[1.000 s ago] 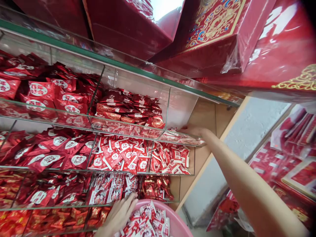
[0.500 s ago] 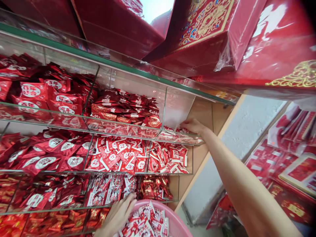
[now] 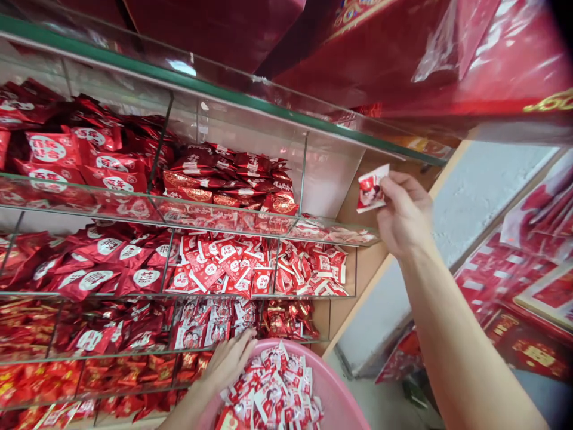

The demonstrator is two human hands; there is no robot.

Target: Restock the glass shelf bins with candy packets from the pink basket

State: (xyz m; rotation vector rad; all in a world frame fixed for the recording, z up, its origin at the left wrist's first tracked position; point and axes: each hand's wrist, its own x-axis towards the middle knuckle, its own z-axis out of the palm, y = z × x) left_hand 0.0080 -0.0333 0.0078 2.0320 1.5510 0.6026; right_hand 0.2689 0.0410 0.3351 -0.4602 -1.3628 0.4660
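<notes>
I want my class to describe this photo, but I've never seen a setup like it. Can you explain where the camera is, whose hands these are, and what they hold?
The camera sits on a person's head and looks forward and down, so both bare hands are that person's own; there is no machine. The right hand pinches a small red and white packet in its fingertips, raised in front of the clear shelf rack. The rack's compartments are filled with small red packets of several kinds. The left hand lies, fingers stretched, on the rim of a pink basin heaped with similar red and white packets. Large red boxes stand on top of the rack.
</notes>
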